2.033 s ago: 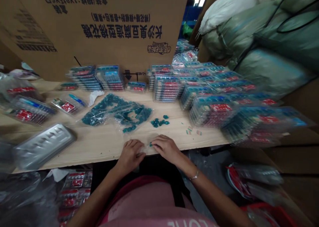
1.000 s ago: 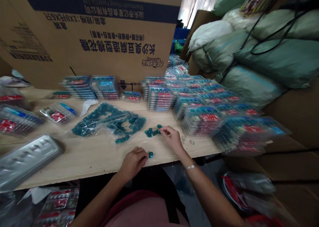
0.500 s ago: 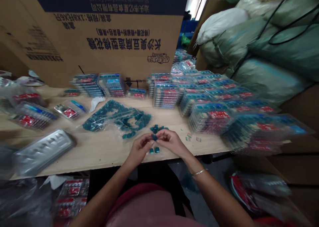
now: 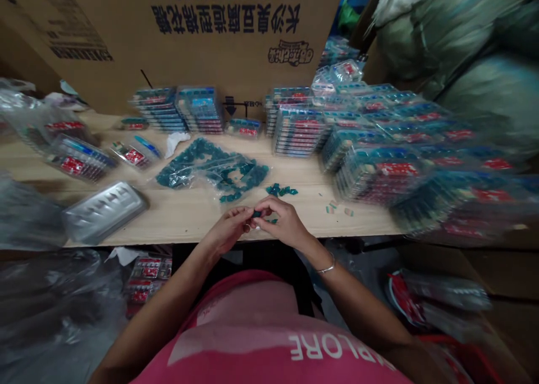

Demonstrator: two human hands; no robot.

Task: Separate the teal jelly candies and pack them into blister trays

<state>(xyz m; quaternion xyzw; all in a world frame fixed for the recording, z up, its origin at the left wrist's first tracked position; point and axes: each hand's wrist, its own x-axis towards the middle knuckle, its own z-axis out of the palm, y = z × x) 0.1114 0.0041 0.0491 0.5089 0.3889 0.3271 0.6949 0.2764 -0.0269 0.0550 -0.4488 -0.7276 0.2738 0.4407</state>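
A small dark teal piece (image 4: 256, 214) is pinched between my two hands above the table's front edge. My left hand (image 4: 227, 228) is closed, its fingertips on the left side of the piece. From the right, my right hand (image 4: 284, 222) grips it with thumb and fingers. More teal lies partly hidden under the right hand. Just beyond the hands is a small heap of loose teal pieces (image 4: 281, 190). Behind and to the left, a clear plastic bag (image 4: 202, 173) lies flat with many such pieces in it.
Stacks of clear blister packs (image 4: 301, 131) fill the right side and continue along the back. A large cardboard box (image 4: 126, 47) stands behind. At left are a silver moulded tray (image 4: 105, 210) and bagged packs (image 4: 80, 162). Small pale offcuts (image 4: 332, 207) lie to the right.
The view has tilted down and things appear higher in the picture. My hands have shifted left and closer to me, away from the loose heap, still holding the teal piece.
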